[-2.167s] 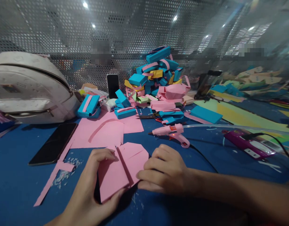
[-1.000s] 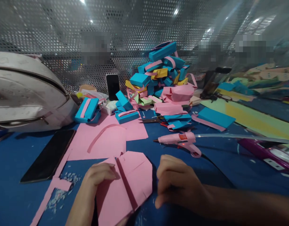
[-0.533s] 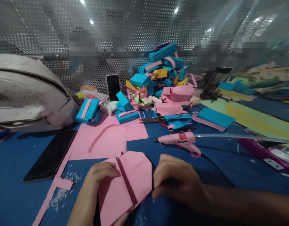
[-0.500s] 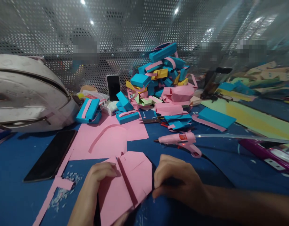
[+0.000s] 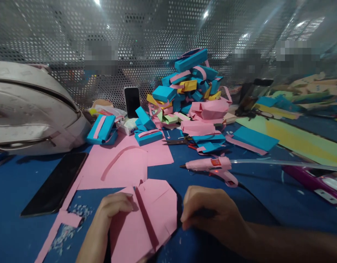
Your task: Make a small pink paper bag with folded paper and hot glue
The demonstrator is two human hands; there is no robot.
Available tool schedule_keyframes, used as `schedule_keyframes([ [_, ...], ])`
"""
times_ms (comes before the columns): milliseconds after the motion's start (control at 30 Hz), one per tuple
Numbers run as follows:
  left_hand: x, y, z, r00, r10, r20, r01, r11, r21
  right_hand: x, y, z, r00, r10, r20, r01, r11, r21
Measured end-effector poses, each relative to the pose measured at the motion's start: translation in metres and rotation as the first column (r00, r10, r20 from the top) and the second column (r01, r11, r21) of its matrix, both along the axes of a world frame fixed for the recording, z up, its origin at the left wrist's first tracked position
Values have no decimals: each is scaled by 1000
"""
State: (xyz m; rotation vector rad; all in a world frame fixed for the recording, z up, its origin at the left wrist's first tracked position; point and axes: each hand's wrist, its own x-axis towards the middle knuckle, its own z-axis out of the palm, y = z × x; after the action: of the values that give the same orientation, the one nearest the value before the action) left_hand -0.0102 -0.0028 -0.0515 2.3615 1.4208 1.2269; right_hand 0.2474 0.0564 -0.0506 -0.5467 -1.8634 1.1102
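Observation:
A folded piece of pink paper (image 5: pixel 157 204), with a dark slot running down its middle, is in my left hand (image 5: pixel 113 208). The fingers lie over its left panel, and part of the hand is hidden beneath it. Just right of the paper, apart from it, my right hand (image 5: pixel 209 212) is closed with thumb and fingertips pinched together. Whatever the pinch may hold is too small to make out. Beyond that hand lies a pink glue gun (image 5: pixel 209 164) with a red light on and a long clear glue stick in its back.
Behind stands a pile of blue, yellow and pink paper boxes (image 5: pixel 190 87). Scissors (image 5: pixel 176 142) lie before it. To the left are pink sheets (image 5: pixel 130 164), a black phone (image 5: pixel 56 182), paper scraps (image 5: pixel 64 233) and a white bag (image 5: pixel 34 109). A purple object (image 5: pixel 316 182) sits at right.
My right hand has shifted slightly right, still pinched. The pink paper and my left hand have moved a little left and down in view. Nothing else on the table has been visibly rearranged.

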Motion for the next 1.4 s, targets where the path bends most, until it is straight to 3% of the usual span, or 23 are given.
schedule_keyframes([
  [100,0,0,0,1000,1,-25,-1,1000,29,1,1,0,1000,20,1,-20,999,35],
  [267,-3,2,0,999,2,-38,0,999,36,3,-1,6,998,28,51,-37,980,195],
  [433,-2,-1,1,999,-3,-37,3,1000,15,5,-3,4,996,17,82,-30,987,158],
  [567,3,-9,6,997,59,-40,-62,993,-97,2,-1,-3,997,56,44,-63,985,160],
  [967,6,-14,11,999,26,-20,-29,989,-144,-3,-1,-5,992,-68,108,19,917,398],
  [1100,14,-16,14,997,64,42,-55,981,-185,-1,-5,-2,974,-162,157,57,849,525],
  [1233,22,-17,15,997,42,71,-29,983,-182,-4,-10,2,944,-276,183,87,740,667],
  [1400,27,-20,16,996,30,84,-17,988,-153,-7,-12,6,911,-398,106,116,494,861],
])
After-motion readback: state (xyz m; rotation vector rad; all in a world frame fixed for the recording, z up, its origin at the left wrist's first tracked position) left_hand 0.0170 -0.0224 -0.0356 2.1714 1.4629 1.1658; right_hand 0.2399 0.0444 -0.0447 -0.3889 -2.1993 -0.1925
